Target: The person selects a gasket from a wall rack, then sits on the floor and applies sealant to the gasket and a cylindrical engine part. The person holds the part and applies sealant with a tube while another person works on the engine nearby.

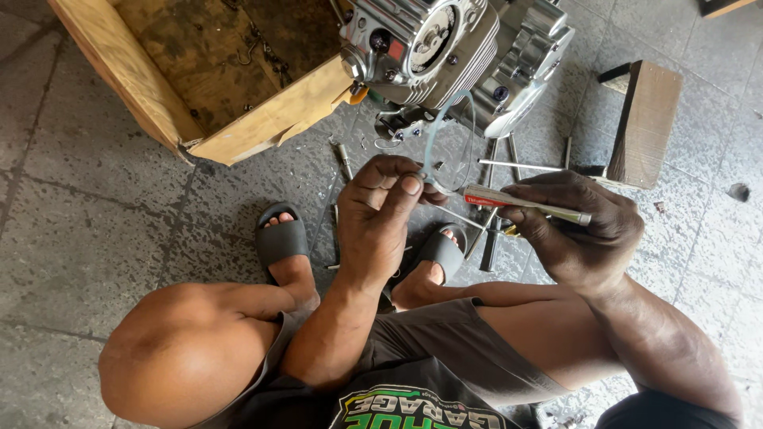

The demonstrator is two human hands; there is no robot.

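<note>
Left hand [381,208] pinches thin gasket [449,143], apparently; right hand [576,230] grips tube [524,202]

1 head-worn view, looking steeply down, close over knees and tiled floor [79,206]

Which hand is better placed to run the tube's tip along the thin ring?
Probably the right hand: it grips the sealant tube, nozzle at the ring, which the left hand pinches.
</note>
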